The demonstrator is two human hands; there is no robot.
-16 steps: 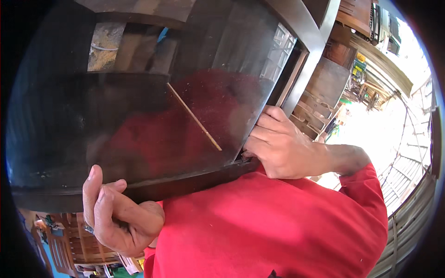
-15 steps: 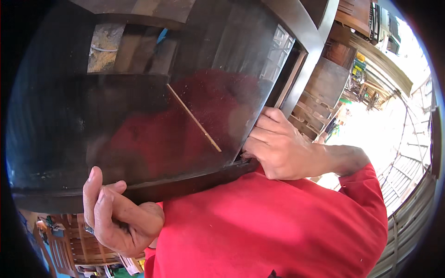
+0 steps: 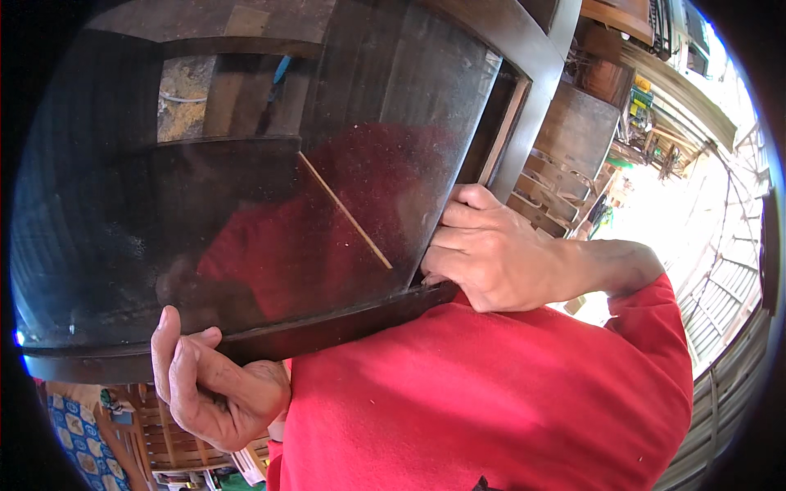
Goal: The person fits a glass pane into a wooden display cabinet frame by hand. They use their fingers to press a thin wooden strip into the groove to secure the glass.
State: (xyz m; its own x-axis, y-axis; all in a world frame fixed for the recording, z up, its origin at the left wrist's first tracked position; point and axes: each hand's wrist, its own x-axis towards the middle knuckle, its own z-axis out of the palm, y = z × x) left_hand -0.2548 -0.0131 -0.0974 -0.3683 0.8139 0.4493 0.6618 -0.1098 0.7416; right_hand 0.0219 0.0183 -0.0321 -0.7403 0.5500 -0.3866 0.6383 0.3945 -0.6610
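Note:
A dark glass pane lies in a dark wooden frame, its surface dusty and reflecting a red top. One thin wooden stick rests slantwise on the glass. At the pane's right edge, my right hand has its fingers curled over into the gap beside the frame; the fingertips are hidden. My left hand is at the near edge of the frame, palm turned up. Its fingers are raised, loosely bent and apart, with nothing in them. A narrow gap shows between the glass and the right frame rail.
Brown wooden furniture parts stand beyond the frame on the right. Slatted wooden pieces and a blue patterned cloth are below on the left. Bright daylight comes through a slatted fence at far right.
My right hand and the glass edge have shifted slightly left, and the gap by the right rail looks a little wider. My left hand stays nearly as it was.

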